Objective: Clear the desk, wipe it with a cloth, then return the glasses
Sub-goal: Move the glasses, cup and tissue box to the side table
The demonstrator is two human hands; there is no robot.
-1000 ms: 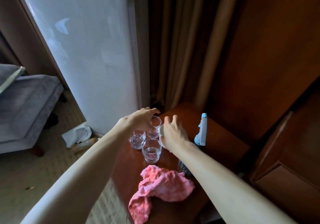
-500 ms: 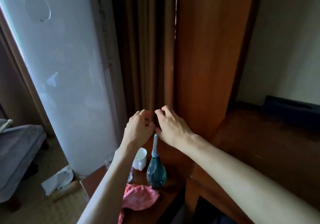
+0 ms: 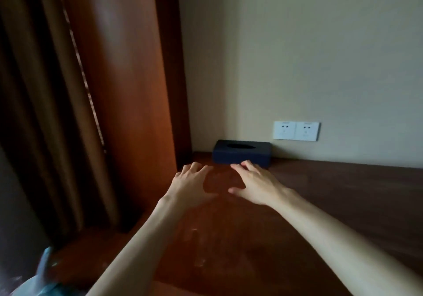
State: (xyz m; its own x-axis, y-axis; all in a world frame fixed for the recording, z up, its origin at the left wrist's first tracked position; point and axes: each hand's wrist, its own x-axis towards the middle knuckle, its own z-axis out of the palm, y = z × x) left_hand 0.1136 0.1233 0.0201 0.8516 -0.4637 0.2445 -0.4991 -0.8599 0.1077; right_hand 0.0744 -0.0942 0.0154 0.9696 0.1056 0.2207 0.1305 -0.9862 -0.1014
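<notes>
Lower left corner of frame: blurred pale blue top of a spray bottle (image 3: 45,270), cut off by the frame edge, just beside the dark wooden desk (image 3: 229,238)

Two bare forearms rise from the bottom edge toward mid-frame, over the desk surface, which shows faint pale smudges in the lower middle

Left hand (image 3: 190,184) centre-left of frame, palm down, fingers spread and lightly bent, grip released, nothing in it. Cannot tell if the fingertips touch the desk or hover just over it

Right hand (image 3: 256,187) centre of frame, just beside the left with a gap of bare desk between them, palm down, fingers spread, thumb pointing left toward the other hand; grip released, holds nothing. Its fingertips lie near the front of the tissue box (image 3: 242,153), contact unclear

The tissue box is dark, oval slot on top, sits on the desk at the far edge against the wall (image 3: 297,55), upper middle of frame

Above right of the box: a white double wall socket (image 3: 296,131) on the pale wall

Left of the box: a tall reddish-brown wood panel (image 3: 128,78) runs top to bottom at the desk's left end; further left, dark brown curtains (image 3: 41,101) fill the left side of frame

Task things: glasses and cloth are not in this view, so their place cannot be told from here; the desk is straight ahead under both hands, dark, right side in shadow
</notes>
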